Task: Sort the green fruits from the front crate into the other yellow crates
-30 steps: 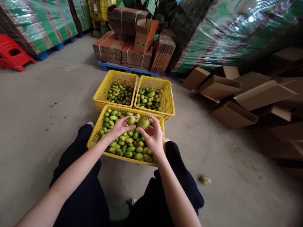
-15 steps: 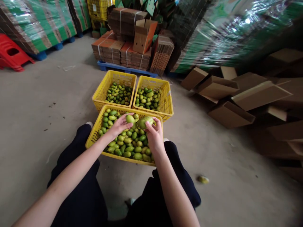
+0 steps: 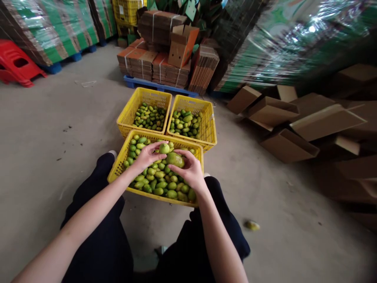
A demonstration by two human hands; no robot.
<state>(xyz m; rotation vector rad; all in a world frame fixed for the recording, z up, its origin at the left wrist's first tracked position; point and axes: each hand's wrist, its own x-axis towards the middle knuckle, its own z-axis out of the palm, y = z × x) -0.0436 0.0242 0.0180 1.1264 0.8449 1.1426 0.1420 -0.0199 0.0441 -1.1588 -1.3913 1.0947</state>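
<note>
Over the front yellow crate [image 3: 117, 167], both my hands are curved around fruit. My left hand [image 3: 149, 156] grips a small round green lemon [image 3: 164, 148] between thumb and fingers, one end of it facing me. Thumb and fingers of my right hand [image 3: 190, 167] are closed on a larger, longer green lemon [image 3: 175, 160], which lies sideways close to the first one. Below them the crate is filled with many loose green and yellowish lemons [image 3: 160, 184].
Behind stand two more yellow crates, left [image 3: 125, 118] and right [image 3: 209, 125], partly filled with lemons. One stray lemon [image 3: 252, 225] lies on the floor at right. Open cardboard boxes [image 3: 290, 143] pile up on the right; flattened cartons [image 3: 138, 63] sit on a blue pallet [image 3: 141, 83]. A red stool [image 3: 20, 63] is far left.
My right hand has turned its larger lemon and brought it left and lower, nearer my body. The small lemon in my left hand has rolled so that its end shows. The view has shifted slightly.
</note>
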